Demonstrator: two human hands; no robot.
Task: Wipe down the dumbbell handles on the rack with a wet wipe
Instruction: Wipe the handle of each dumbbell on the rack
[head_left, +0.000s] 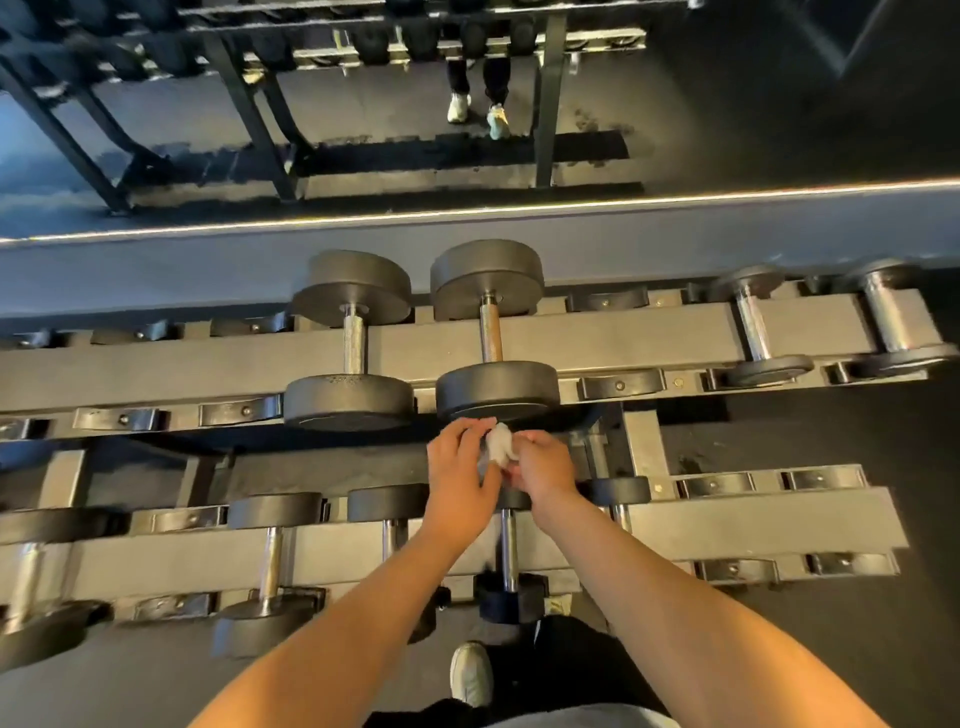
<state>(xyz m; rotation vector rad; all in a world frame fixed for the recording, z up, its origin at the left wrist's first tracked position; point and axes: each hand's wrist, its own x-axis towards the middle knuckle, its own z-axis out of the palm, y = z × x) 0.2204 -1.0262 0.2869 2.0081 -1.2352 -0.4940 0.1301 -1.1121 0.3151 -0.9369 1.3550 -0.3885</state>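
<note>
A crumpled white wet wipe (497, 446) sits between my two hands, just in front of the near head of a large black dumbbell (496, 387) on the upper shelf of the rack (623, 332). My left hand (457, 467) and my right hand (543, 465) both pinch the wipe with their fingertips, above the lower shelf. That dumbbell's steel handle (490, 335) is bare. A second large dumbbell (353, 343) lies to its left. A small dumbbell's handle (508, 551) shows under my wrists on the lower shelf.
Smaller dumbbells (756, 325) lie at the upper shelf's right end, and several more on the lower shelf at left (270, 561). A mirror (363, 104) behind the rack reflects it and a person's legs. My shoe (470, 673) stands on the dark floor.
</note>
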